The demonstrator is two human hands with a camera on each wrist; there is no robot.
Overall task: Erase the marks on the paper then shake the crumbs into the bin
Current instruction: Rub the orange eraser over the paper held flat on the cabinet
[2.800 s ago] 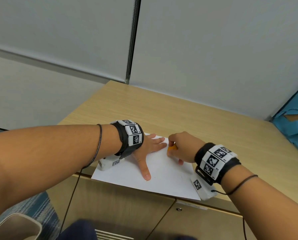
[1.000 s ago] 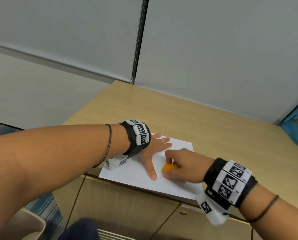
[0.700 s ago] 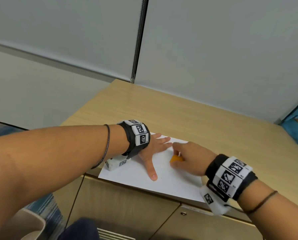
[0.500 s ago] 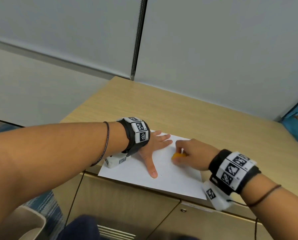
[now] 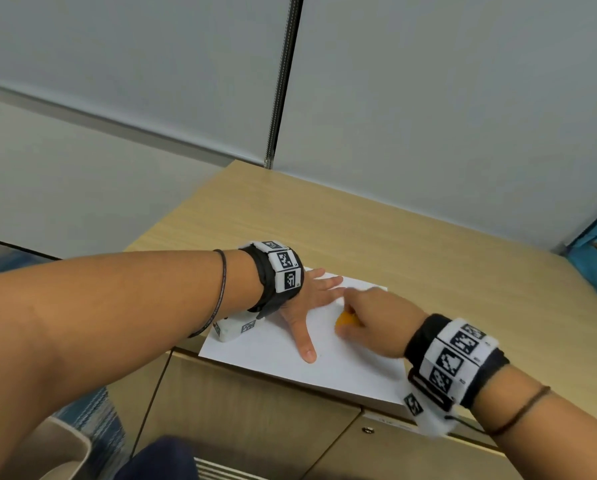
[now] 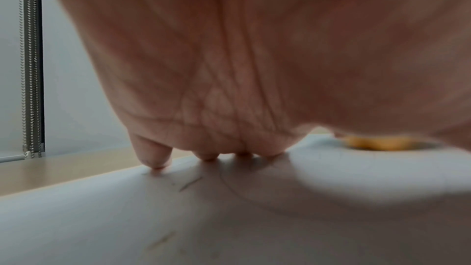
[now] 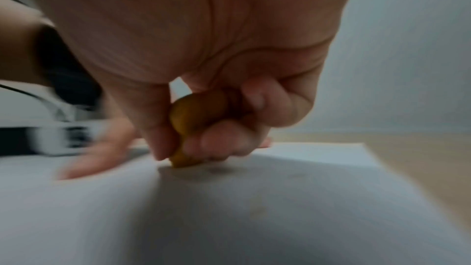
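On the wooden desk (image 5: pixel 411 258), from left: the left hand (image 5: pixel 302 308), fingers spread flat, presses down a white paper (image 5: pixel 352 368) at the near edge; beside it, the right hand (image 5: pixel 373 318) pinches an orange eraser (image 5: pixel 346 319) against the sheet.

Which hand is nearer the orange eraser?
Right. The right hand pinches the orange eraser against the paper; the left hand lies flat on the paper beside it.
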